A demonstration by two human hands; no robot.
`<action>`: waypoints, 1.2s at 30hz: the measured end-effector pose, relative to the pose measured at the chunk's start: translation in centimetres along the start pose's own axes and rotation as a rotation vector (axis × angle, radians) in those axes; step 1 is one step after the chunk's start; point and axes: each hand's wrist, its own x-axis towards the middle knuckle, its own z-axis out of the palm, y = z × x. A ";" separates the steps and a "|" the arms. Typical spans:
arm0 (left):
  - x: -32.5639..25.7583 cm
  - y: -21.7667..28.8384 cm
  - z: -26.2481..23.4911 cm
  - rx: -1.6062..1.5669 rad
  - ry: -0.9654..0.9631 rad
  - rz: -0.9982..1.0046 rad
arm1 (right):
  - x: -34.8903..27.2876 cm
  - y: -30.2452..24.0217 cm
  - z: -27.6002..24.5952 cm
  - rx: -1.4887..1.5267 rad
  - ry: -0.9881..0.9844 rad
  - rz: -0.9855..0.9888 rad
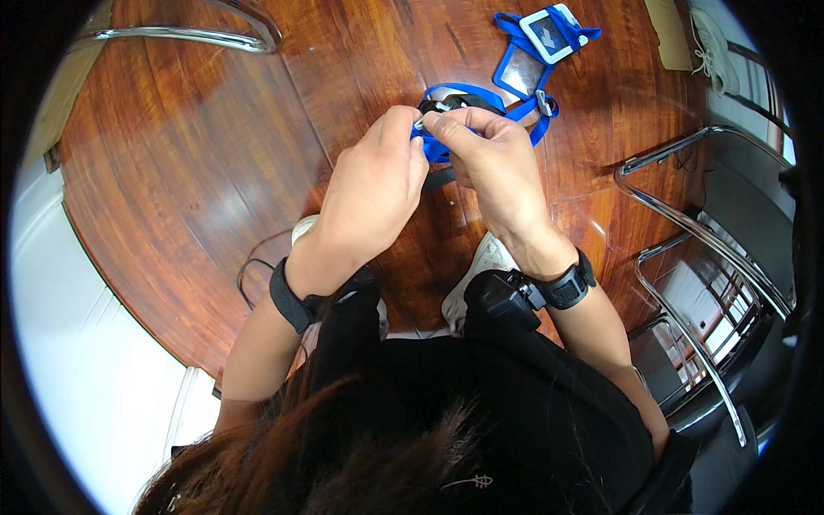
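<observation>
Both hands meet over the table point(215, 154): the left hand point(373, 193) and right hand point(489, 163) pinch a small metal clip point(427, 120) on a blue lanyard point(481, 99). The strap runs far and right toward two badge holders point(536, 47). The fingers hide most of the clip, so its direction is unclear.

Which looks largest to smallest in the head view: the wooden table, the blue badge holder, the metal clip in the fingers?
1. wooden table
2. blue badge holder
3. metal clip, mostly hidden by fingertips, so its full size is unsure.
</observation>
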 end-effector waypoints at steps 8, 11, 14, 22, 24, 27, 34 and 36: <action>-0.2 1.4 0.5 -0.210 0.023 -0.081 | -0.6 0.3 1.8 0.175 0.127 -0.192; -0.1 1.6 0.6 -0.234 0.059 -0.079 | -0.7 0.0 2.0 0.077 0.145 -0.209; 0.0 1.7 0.6 -0.210 0.095 -0.077 | -0.5 -0.1 2.0 0.063 0.145 -0.200; 0.3 1.4 -0.2 -0.203 0.063 -0.031 | -0.4 -0.6 1.0 0.173 0.027 -0.108; 0.5 1.2 -0.3 -0.190 0.036 -0.032 | -0.7 -0.8 0.8 0.238 -0.004 -0.054; 0.4 1.1 -0.5 -0.324 -0.031 -0.131 | -0.7 -1.0 0.3 0.315 -0.088 0.040; 0.2 0.3 -1.0 -0.172 0.008 0.059 | -0.3 -1.5 -0.8 0.024 -0.124 0.009; 0.6 0.1 -0.9 -0.123 0.081 0.162 | -0.2 -1.8 -1.0 -0.093 -0.145 -0.052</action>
